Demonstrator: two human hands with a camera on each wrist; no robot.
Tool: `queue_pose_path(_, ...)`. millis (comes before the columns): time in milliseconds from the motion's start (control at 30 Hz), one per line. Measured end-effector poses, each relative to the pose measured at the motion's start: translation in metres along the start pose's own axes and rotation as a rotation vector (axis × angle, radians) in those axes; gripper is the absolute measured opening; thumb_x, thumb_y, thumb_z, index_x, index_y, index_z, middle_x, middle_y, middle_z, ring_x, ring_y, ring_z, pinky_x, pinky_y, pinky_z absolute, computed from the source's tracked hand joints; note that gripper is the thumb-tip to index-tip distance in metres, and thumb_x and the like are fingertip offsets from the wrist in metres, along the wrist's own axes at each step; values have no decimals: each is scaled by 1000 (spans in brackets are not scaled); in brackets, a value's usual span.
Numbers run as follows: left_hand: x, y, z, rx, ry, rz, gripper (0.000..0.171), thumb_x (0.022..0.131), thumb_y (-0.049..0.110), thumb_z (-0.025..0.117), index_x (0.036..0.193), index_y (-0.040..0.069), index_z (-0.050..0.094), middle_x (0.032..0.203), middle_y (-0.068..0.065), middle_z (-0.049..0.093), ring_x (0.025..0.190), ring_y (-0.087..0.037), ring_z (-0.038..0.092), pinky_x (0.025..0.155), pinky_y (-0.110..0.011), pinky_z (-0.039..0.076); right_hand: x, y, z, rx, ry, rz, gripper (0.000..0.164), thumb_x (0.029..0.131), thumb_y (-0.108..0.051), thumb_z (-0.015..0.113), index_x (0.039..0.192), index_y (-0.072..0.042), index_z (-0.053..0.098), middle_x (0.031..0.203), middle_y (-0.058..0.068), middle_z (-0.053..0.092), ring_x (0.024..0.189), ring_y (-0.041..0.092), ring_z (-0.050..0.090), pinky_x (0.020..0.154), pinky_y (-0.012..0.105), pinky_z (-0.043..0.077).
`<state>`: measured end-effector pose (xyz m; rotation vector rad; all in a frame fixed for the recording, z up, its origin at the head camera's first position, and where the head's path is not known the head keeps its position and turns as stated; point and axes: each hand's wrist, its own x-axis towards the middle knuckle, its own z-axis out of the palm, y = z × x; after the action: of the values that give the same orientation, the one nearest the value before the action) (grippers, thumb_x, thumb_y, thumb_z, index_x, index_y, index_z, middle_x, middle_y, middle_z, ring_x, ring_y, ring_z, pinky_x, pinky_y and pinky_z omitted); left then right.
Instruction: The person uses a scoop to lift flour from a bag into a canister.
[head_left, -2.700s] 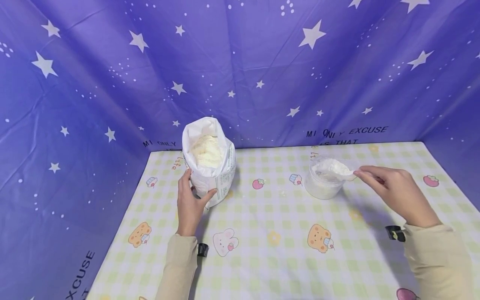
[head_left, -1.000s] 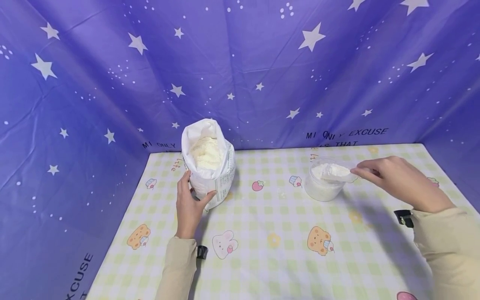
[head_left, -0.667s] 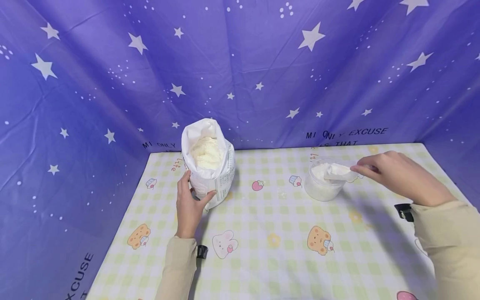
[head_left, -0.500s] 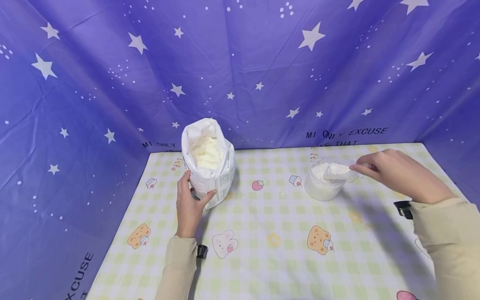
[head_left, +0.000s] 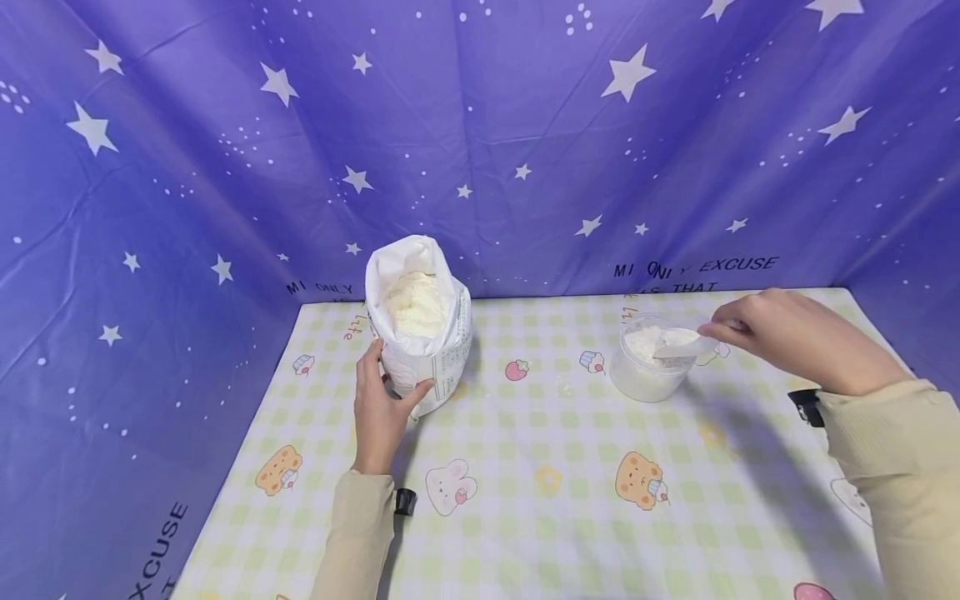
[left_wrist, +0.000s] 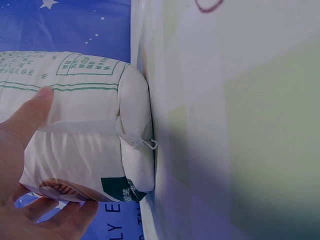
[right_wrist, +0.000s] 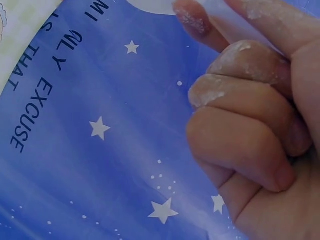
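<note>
On the left of the head view stands a white bag of flour point(head_left: 442, 367), its mouth folded open and pale flour point(head_left: 415, 305) inside. My left hand point(head_left: 382, 408) grips its near side low down, thumb on the printed front and fingers around the other side; in the left wrist view the thumb point(left_wrist: 34, 112) lies by the green print. At right, my right hand point(head_left: 780, 333) pinches the handle of a white scoop point(head_left: 681, 343). The scoop tilts down into a clear round tub point(head_left: 647, 385) with white flour in it. Flour dusts the curled right fingers point(right_wrist: 247, 62).
A checked tablecloth point(head_left: 525, 467) with cartoon prints covers the table. Blue starry cloth point(head_left: 480, 125) hangs close behind it and along both sides. A faint powder spot point(head_left: 564, 387) lies on the cloth between bag and tub.
The scoop, level and heaped with flour earlier, has tipped downward, and more flour lies loose in the tub. My right hand has risen and turned. My left hand and the bag stay put.
</note>
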<state>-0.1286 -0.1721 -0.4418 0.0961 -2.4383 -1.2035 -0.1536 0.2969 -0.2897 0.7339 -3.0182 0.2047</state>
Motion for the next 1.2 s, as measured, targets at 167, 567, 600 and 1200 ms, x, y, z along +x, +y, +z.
queue_pose_path(167, 0, 1, -1, -2, -5, -3, 96, 75, 25, 88, 151, 5, 32, 151, -15, 37, 138, -28, 42, 107, -39, 49, 2, -3, -5, -5, -31, 21, 22, 98, -27, 64, 77, -24, 70, 72, -13, 61, 60, 4, 48, 59, 27, 46)
queue_pose_path(567, 0, 1, -2, -3, -6, -7, 96, 75, 25, 88, 151, 5, 32, 152, -15, 36, 138, -28, 41, 107, -39, 50, 5, -4, -12, -39, -43, -13, 26, 97, -25, 64, 72, -24, 65, 62, -12, 51, 54, 5, 39, 54, 23, 37)
queue_pose_path(600, 0, 2, -2, -3, -8, -6, 96, 75, 25, 88, 151, 5, 32, 152, -15, 36, 137, -29, 41, 107, -39, 50, 4, -4, -13, -44, -42, -12, 28, 97, -25, 64, 69, -24, 63, 60, -12, 48, 53, 5, 38, 53, 23, 35)
queue_pose_path(1200, 1, 0, -1, 6, -4, -3, 96, 75, 25, 88, 151, 6, 33, 151, -15, 37, 136, -28, 43, 106, -38, 50, 3, -2, -21, -73, -75, 44, 26, 98, -27, 63, 73, -20, 66, 64, -9, 55, 57, 9, 45, 57, 33, 44)
